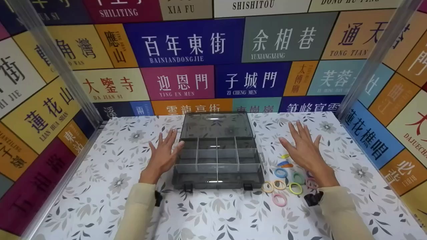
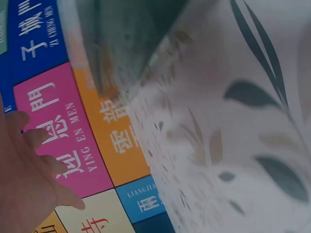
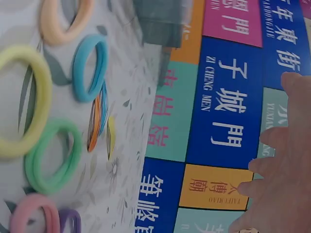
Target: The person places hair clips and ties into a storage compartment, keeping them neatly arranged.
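Observation:
A dark translucent plastic organizer box (image 1: 200, 184) lies on the table with its lid (image 1: 217, 125) raised at the back and several compartments facing up. My left hand (image 1: 162, 156) hovers at the box's left side, fingers spread; whether the thumb touches the box I cannot tell. To the right of the box, my right hand (image 1: 309, 156) is held with its fingers spread and holds nothing. Below and beside it lie several coloured hair ties, among them a blue hair tie (image 3: 78, 73), a green hair tie (image 3: 36, 170) and a yellow hair tie (image 3: 43, 102).
The table (image 1: 110, 206) has a white leaf-and-flower covering. A wall (image 1: 186, 43) of coloured signs stands behind it, with clear upright posts at the left and right back corners. Two dark latches hang at the box's front edge.

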{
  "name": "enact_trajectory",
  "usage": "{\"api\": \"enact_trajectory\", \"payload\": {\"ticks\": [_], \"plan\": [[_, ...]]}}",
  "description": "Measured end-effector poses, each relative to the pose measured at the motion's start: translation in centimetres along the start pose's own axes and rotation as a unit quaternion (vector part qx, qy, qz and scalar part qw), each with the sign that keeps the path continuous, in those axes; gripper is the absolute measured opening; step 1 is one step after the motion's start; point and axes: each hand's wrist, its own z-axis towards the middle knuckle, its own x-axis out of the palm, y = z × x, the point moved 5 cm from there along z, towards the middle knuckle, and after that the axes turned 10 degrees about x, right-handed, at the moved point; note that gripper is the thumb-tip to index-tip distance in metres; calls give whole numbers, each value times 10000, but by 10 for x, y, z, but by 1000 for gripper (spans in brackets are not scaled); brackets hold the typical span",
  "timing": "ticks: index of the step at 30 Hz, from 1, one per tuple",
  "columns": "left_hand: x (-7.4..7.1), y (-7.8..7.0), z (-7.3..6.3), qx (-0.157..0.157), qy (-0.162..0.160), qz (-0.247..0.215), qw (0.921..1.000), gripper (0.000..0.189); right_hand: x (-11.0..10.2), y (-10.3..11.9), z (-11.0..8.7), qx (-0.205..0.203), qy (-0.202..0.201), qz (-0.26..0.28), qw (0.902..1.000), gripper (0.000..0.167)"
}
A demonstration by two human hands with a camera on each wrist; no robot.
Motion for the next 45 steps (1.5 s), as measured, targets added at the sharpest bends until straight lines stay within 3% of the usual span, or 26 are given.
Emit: {"api": "enact_trajectory", "payload": {"ticks": [7,13,18,21,25,28,31,39,45], "plan": [[2,-6,-9,27,-254,-1302,9912,67,-3,-6,-15,-41,-55,1117,9937,77],[7,2,-18,-39,-438,-2573,9653,63,-7,-21,-24,62,49,1694,9855,74],[19,18,-29,-240,-434,-3140,9481,65,-10,-38,-29,322,340,2310,9718,71],[29,27,-37,-553,-340,-3632,9295,61,-12,-46,-31,291,287,2519,9669,66],[39,31,-42,-901,-350,-4460,8898,55,-14,-58,-34,147,65,2559,9666,57],[44,31,-42,-1080,-360,-4739,8732,55,-13,-67,-34,94,50,2462,9692,55],[47,32,-43,-1223,-341,-4756,8704,54,-9,-75,-33,159,152,2377,9711,56],[48,39,-48,-1350,-261,-4693,8723,53,-3,-100,-33,619,398,2145,9740,63],[48,43,-53,-1157,-16,-4533,8838,52,3,-121,-35,1014,824,2161,9676,71]]}}
